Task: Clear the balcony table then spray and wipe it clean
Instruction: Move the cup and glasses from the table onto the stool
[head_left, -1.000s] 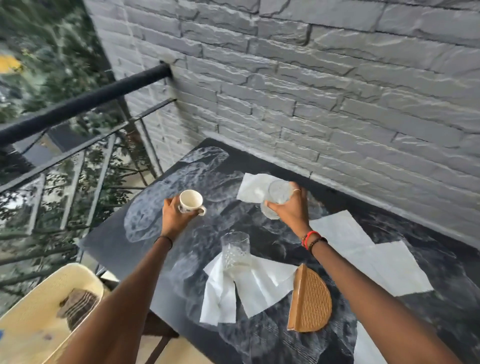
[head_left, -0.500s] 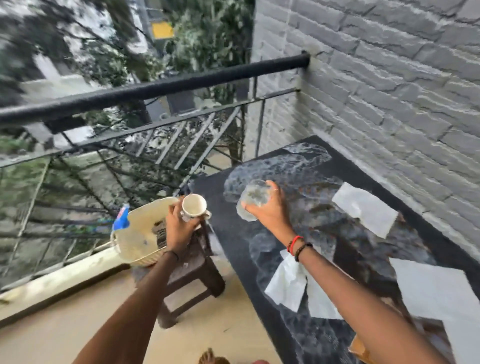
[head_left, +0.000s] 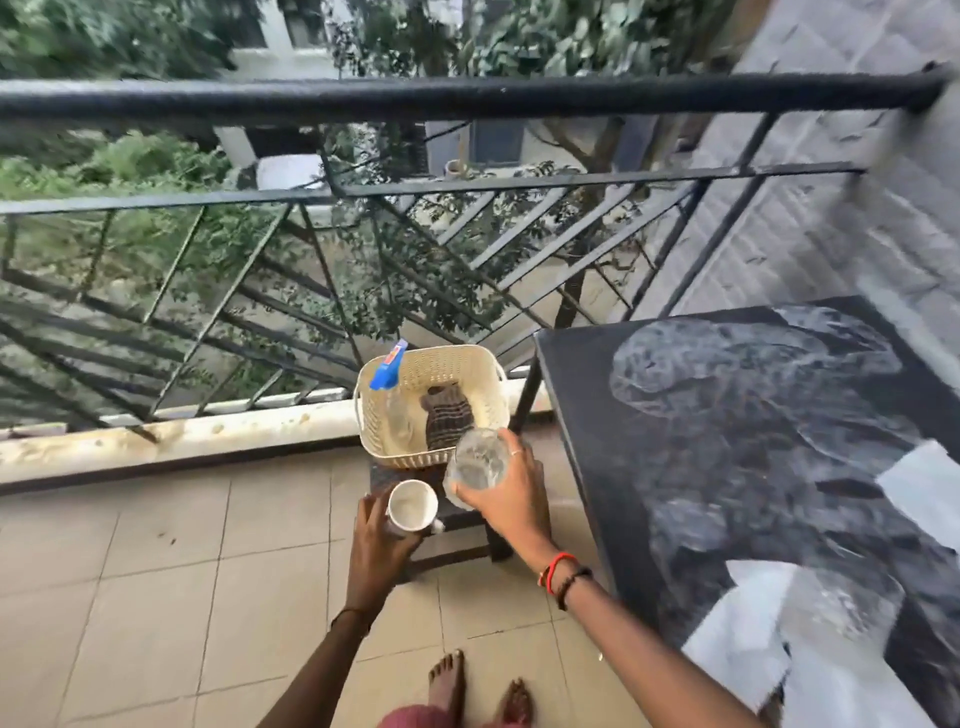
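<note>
Your left hand (head_left: 382, 540) is curled round the white cup (head_left: 412, 506) from the side. Your right hand (head_left: 511, 501) grips the clear glass (head_left: 477, 460) round its body. Both arms reach forward and down over the small stool (head_left: 462, 535), just in front of the basket (head_left: 467, 358). The glass looks smooth and would likely break if dropped, so hold its sides firmly and set it down softly.

One cup (head_left: 412, 505), one glass (head_left: 478, 460), one basket (head_left: 448, 349)

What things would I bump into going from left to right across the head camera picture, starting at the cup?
White cup → clear glass → black table → white napkin lying at the table's right end.
</note>
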